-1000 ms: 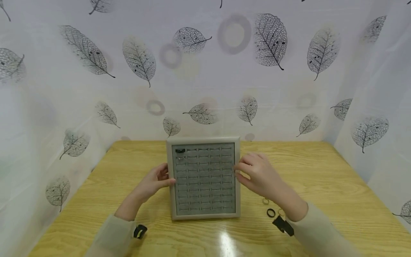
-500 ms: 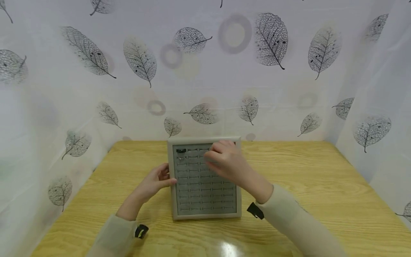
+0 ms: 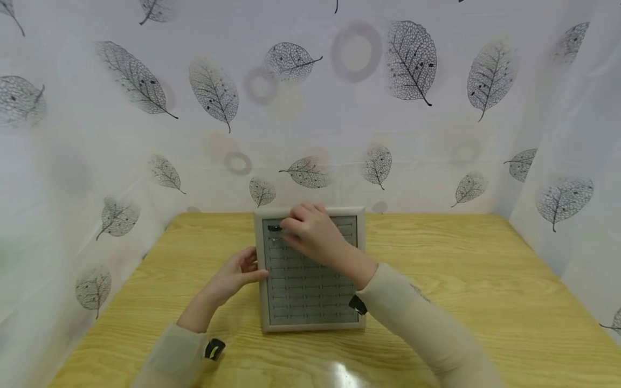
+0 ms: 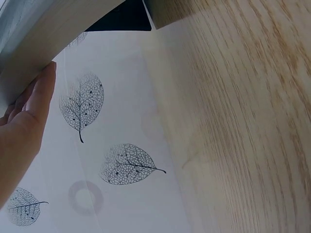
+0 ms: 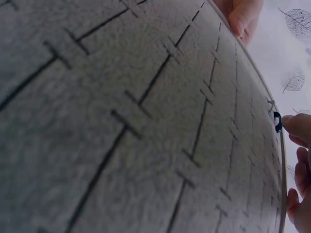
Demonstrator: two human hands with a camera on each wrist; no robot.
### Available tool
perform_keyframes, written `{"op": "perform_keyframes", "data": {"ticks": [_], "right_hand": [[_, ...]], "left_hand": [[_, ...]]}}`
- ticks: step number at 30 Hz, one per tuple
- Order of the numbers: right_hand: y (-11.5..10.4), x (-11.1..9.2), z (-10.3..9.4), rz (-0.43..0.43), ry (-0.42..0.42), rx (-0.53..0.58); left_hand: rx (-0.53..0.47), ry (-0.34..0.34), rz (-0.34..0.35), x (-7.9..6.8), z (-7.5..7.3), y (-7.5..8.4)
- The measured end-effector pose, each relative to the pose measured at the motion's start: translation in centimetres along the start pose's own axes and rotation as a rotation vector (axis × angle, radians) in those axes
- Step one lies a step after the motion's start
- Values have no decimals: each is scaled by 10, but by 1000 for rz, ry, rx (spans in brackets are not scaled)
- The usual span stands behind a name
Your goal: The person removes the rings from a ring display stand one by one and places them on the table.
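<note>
A grey ring display board (image 3: 310, 293) with a pale frame stands tilted back on the table, its face crossed by rows of slits. My left hand (image 3: 233, 275) grips its left edge, thumb in front and fingers behind. In the top left slot sits a black ring (image 3: 274, 228). A small silvery ring (image 3: 274, 238) lies in the slot below, only faintly seen. My right hand (image 3: 315, 234) is at the board's upper left, fingers bent. In the right wrist view one fingertip (image 5: 294, 125) is right beside the black ring; whether anything is pinched is hidden.
The board stands on a wood-grain table (image 3: 436, 242). Behind and at the sides hangs a pale curtain (image 3: 310, 124) printed with leaves. A dark panel (image 4: 121, 18) shows behind the board in the left wrist view. My right sleeve (image 3: 417, 318) crosses the table at the right.
My right hand has moved left across the board, from its right edge to the upper left slots. My right sleeve now covers the spot where several loose rings lay. My left hand keeps its grip.
</note>
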State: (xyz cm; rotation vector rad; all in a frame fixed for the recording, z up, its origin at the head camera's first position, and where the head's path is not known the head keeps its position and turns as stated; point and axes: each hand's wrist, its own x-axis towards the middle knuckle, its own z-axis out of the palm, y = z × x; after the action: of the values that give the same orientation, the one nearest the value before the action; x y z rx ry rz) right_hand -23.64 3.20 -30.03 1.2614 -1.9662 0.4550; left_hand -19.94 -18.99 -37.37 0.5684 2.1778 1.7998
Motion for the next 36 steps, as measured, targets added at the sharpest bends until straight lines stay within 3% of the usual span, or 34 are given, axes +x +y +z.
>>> {"op": "perform_keyframes", "data": {"ticks": [16, 26, 36], "right_hand": [[0, 12, 13, -8, -69, -97], [1, 13, 13, -38, -71, -69], [6, 9, 16, -101, 10, 40]], "left_hand": [[6, -6, -2, 0, 0, 1], [3, -11, 8, 0, -1, -1], [3, -8, 8, 0, -1, -2]]}}
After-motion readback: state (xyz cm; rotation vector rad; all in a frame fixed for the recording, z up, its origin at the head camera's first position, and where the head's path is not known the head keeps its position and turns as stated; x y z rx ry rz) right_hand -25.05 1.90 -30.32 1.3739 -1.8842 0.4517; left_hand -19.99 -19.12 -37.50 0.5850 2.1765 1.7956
